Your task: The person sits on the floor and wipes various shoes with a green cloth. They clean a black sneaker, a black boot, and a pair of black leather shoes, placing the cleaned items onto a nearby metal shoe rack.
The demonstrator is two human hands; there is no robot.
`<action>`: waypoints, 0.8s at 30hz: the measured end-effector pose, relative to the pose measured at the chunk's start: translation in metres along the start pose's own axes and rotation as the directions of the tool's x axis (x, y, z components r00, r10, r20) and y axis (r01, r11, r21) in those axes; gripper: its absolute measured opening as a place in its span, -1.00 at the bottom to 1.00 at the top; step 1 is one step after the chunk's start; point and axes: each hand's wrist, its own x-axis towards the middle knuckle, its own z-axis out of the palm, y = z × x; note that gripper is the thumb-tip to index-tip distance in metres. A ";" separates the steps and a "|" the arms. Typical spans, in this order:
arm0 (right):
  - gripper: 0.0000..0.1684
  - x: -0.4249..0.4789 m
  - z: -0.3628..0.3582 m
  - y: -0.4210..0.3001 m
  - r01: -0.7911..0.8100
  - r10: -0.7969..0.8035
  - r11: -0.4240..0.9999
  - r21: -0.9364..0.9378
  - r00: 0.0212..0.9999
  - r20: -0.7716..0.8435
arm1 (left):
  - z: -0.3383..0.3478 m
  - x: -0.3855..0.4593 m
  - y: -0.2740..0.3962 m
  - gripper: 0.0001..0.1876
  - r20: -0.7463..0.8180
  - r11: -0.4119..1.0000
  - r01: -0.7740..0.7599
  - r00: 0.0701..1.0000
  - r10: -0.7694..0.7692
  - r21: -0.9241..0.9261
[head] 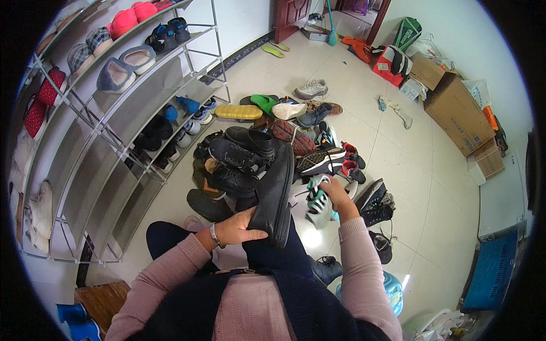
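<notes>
My left hand [236, 230] grips a black leather shoe [274, 192] near its lower end, the thumb pressed on its side. That shoe is held on edge above my lap, its other end pointing away from me. To its right, my right hand [340, 197] clutches a bunched cloth [318, 205] in white, teal and black. Cloth and shoe are apart. Just beyond the held shoe lies a heap of footwear, with black lace-up shoes [236, 157] on the left and a sneaker with a dark red sole [294, 137] farther back.
A metal-framed shoe rack [128, 151] stands at left, carrying slippers [117, 76] and sneakers. Dark high-top shoes [375, 200] sit on the tiles at right. Cardboard boxes [456, 111] line the right wall. A broom [332, 36] stands by the open door [291, 19].
</notes>
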 end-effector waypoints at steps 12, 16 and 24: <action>0.18 -0.096 0.085 -0.064 -0.059 -0.164 0.901 0.429 0.871 0.463 | 0.019 0.018 0.050 -0.44 0.181 0.777 -0.248 0.968 0.174 0.579; 0.03 -0.112 0.094 -0.083 -0.063 -0.170 0.860 0.507 0.901 0.399 | 0.014 0.014 0.074 -0.43 0.246 0.667 -0.274 0.959 0.139 0.693; 0.06 -0.123 0.138 -0.134 0.309 -0.279 0.943 -0.123 0.936 0.214 | 0.001 -0.023 0.049 -0.48 -0.237 0.781 -0.061 0.965 -0.113 -0.622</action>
